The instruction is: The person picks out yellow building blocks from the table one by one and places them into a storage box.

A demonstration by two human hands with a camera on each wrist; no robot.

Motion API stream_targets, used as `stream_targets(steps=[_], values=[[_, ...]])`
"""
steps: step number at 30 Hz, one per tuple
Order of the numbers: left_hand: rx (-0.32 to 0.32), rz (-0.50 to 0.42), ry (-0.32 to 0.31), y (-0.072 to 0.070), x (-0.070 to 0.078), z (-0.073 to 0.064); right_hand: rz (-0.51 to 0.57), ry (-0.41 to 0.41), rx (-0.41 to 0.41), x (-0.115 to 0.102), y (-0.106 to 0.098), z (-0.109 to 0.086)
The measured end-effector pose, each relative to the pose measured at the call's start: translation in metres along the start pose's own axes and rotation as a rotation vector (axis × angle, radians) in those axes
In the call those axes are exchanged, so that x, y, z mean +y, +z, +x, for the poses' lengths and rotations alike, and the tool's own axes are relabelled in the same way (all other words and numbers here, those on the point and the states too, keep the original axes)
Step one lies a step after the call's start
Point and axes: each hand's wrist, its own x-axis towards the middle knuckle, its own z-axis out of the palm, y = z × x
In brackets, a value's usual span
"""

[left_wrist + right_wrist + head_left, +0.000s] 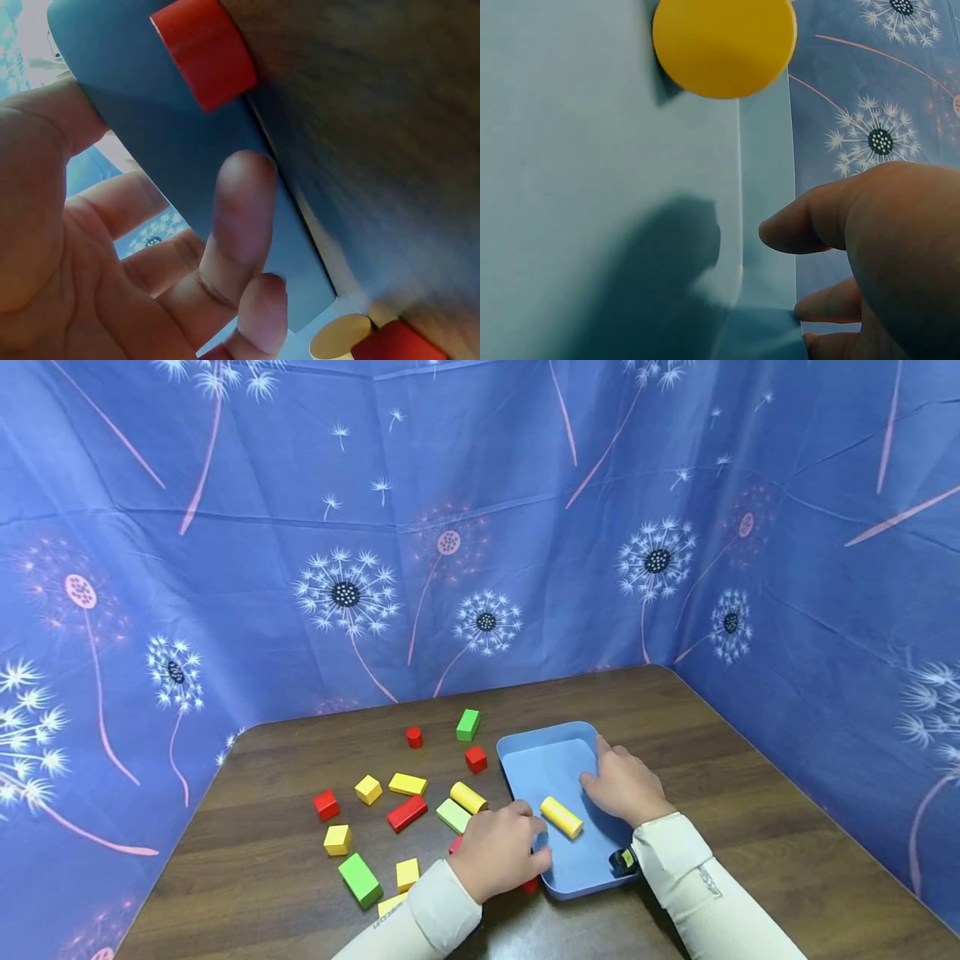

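Observation:
A blue tray (540, 764) stands on the wooden table with a yellow cylinder (561, 817) lying in it. My left hand (501, 852) is at its left wall; in the left wrist view the thumb and some fingers reach over the rim while other fingers curl along the outer wall (142, 97). At the right wall, my right hand (624, 785) has its thumb on the inner side and fingertips at the rim. Firm contact of that thumb cannot be made out. Outside the left wall, by my left fingers, stands a red rounded block (206, 56).
Loose blocks lie left of the tray: a yellow cylinder (468, 797), a light green block (453, 816), a red bar (407, 814), a green block (361, 881) and several more cubes. A patterned blue cloth (420, 485) hangs behind the table.

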Motion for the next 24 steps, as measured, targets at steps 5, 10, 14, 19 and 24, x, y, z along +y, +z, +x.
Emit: stream_targets(steps=[5, 10, 14, 19, 24], values=[[-0.013, -0.005, -0.01, 0.0, 0.0, -0.001, -0.003, -0.003, -0.004, 0.0, 0.001, 0.0], [0.005, 0.012, -0.012, 0.0, -0.001, -0.002, -0.006, -0.016, -0.005, 0.001, 0.002, 0.0], [0.033, 0.045, 0.006, -0.004, -0.001, -0.003, -0.008, -0.021, -0.005, 0.001, 0.001, 0.0], [0.049, 0.074, 0.027, -0.008, -0.003, -0.005, 0.0, -0.015, -0.012, 0.0, 0.0, 0.002], [0.058, 0.07, 0.045, -0.011, -0.006, -0.009, -0.001, -0.016, -0.017, 0.0, 0.001, 0.001]])
